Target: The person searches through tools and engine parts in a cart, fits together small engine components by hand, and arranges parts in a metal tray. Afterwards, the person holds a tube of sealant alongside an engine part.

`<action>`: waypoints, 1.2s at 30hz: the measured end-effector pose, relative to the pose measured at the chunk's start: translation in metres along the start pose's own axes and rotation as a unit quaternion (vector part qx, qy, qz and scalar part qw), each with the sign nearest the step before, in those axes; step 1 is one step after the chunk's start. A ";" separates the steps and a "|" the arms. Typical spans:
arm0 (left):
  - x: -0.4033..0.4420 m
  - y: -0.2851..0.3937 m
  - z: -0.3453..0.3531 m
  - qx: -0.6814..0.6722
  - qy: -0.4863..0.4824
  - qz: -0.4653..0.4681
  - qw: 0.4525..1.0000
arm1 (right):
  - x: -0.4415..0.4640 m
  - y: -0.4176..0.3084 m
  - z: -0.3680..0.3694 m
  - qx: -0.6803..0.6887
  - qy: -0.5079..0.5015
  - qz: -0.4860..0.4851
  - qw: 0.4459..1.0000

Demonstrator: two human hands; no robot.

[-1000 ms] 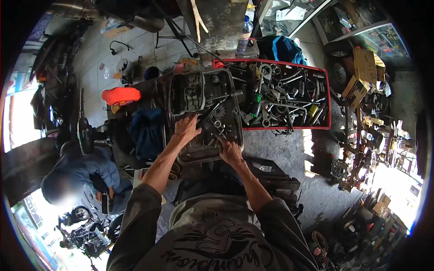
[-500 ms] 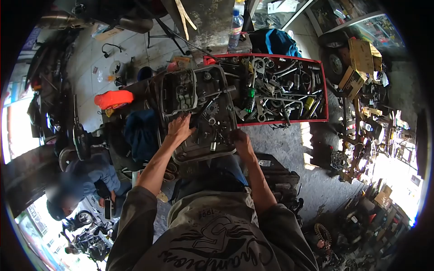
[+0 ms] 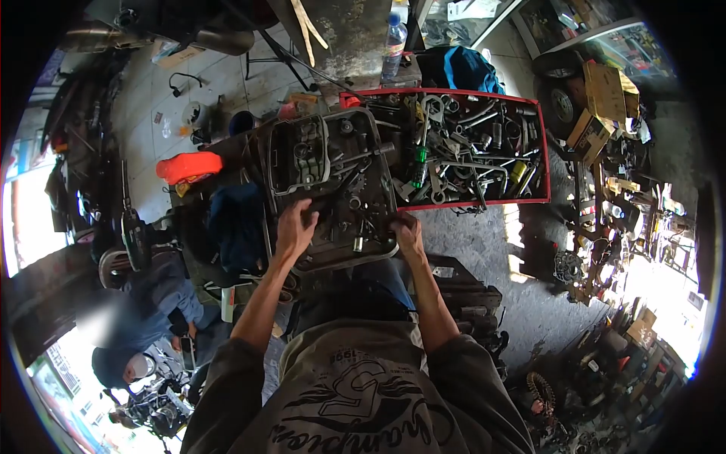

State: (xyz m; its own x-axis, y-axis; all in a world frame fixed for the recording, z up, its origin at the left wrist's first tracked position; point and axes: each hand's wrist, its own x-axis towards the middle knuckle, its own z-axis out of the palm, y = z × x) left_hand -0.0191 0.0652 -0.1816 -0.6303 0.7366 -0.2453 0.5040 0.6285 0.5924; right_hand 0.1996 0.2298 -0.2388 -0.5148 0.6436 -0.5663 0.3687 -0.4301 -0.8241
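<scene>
A dark metal tray holds an engine cover, a sprocket and several small metal parts. Over the tray's left side is my left hand, its thumb and fingers apart, with nothing seen between them. My right hand is at the tray's right edge with its fingers curled; whether they hold anything is hidden. A socket lies in the tray between my hands. Behind and to the right, a red-rimmed toolbox is full of wrenches and sockets, with a green-handled screwdriver among them.
An orange-red container and a dark blue cloth are left of the tray. A bottle stands beyond it. At the lower left another person crouches with a phone. Cardboard boxes are at the right.
My right hand has moved from over the parts to the tray's right edge. My left hand has shifted slightly left and down, its fingers opening. The other person's head has lowered.
</scene>
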 end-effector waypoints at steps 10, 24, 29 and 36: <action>-0.085 0.007 0.004 -0.671 -0.141 -0.238 0.688 | 0.020 -0.023 0.057 -0.482 0.023 -0.166 0.860; -0.093 0.068 -0.027 -0.847 -0.134 -0.155 0.491 | 0.000 -0.015 0.066 -0.388 0.016 -0.350 0.852; -0.102 0.080 -0.051 -0.800 -0.102 -0.154 0.571 | -0.062 -0.075 0.072 -0.017 -0.012 -0.158 0.987; -0.115 0.107 -0.079 -0.791 -0.117 -0.124 0.588 | -0.166 -0.158 0.068 0.282 -0.043 -0.164 0.944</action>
State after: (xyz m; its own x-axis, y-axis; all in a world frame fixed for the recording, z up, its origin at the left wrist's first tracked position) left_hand 0.0603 0.0282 -0.0297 -0.3770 0.8013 -0.4645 -0.8824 -0.1582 0.4431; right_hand 0.1746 0.1481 -0.0162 -0.6003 0.7570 -0.2582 -0.2804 -0.5016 -0.8184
